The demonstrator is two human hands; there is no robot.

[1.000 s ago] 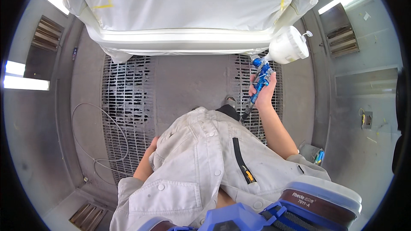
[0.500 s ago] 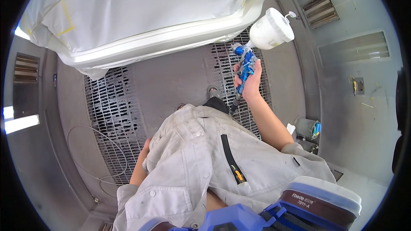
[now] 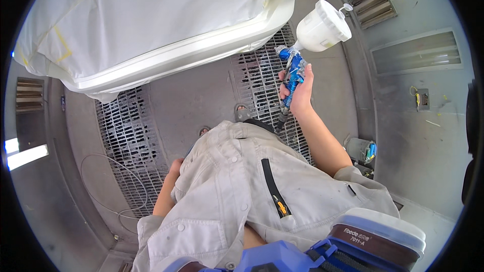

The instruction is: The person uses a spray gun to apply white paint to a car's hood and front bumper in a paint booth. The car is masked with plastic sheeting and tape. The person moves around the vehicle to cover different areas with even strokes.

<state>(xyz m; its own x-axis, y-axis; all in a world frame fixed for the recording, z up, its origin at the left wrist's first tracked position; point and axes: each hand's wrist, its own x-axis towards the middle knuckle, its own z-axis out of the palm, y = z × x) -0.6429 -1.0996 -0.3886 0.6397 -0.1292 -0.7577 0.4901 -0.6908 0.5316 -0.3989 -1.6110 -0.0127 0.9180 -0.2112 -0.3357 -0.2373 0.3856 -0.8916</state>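
Observation:
My right hand [image 3: 302,90] is closed round the handle of a blue spray gun [image 3: 294,66]. A white paint cup [image 3: 318,27] with a lid sits on top of the gun, tilted toward the right. A dark hose fitting [image 3: 283,119] runs down from the handle. The gun's head is near the right end of a white vehicle sill [image 3: 186,53], with a gap between them. White masking sheet [image 3: 151,7] with yellow tape covers the body above the sill. My left hand [image 3: 176,167] hangs low beside my shirt, its fingers mostly hidden behind the cloth.
Metal floor grates [image 3: 128,136] run on both sides of a grey floor strip [image 3: 189,95]. A thin hose [image 3: 93,199] loops on the floor at left. At right, a container [image 3: 359,149] stands by the grey wall [image 3: 403,131]. My respirator [image 3: 378,236] fills the lower edge.
The sill and masking sheet have shifted left and tilted in view. My right hand, still holding the spray gun, appears slightly farther right. More of my feet shows.

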